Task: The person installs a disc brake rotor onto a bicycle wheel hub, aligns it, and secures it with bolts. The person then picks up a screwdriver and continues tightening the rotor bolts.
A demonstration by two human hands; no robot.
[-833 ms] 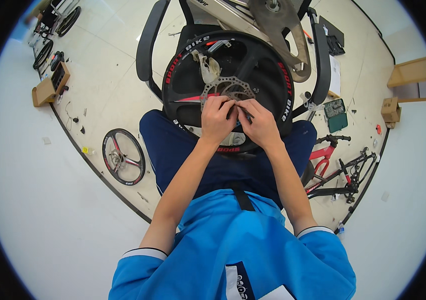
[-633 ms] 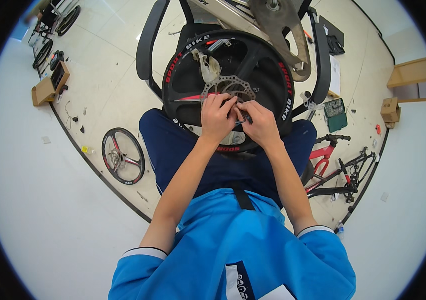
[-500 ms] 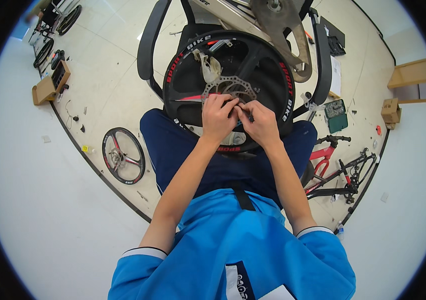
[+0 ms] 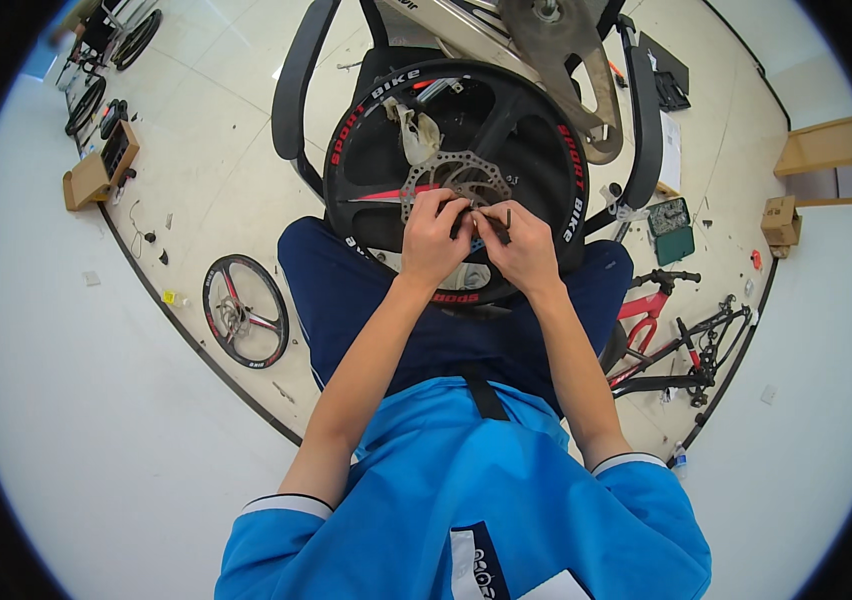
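Note:
A black bicycle wheel (image 4: 344,190) with red and white lettering lies flat across a black chair seat before my knees. A perforated metal brake disc (image 4: 427,168) sits around its middle. My left hand (image 4: 433,240) is closed at the near side of the disc, its thumb and fingers pinching something too small to make out. Beside it, my right hand (image 4: 524,248) is closed too, with a thin dark rod (image 4: 508,218) standing up from its fingers. The fingertips of both hands meet over the hub, which they mostly hide. Crumpled pale wrapping (image 4: 420,138) clings to the wheel beyond the disc.
Chair armrests (image 4: 290,92) flank the wheel. A silver bicycle frame (image 4: 461,35) with a large metal crank part reaches over its far edge. On the floor lie another wheel (image 4: 234,316), a green case (image 4: 675,246), a red-and-black bicycle frame (image 4: 643,328) and an open cardboard box (image 4: 88,182).
The fingers of my hands have shifted slightly at the hub, and the thin dark rod now shows above my right hand's fingers. The wheel appears a little further left in view.

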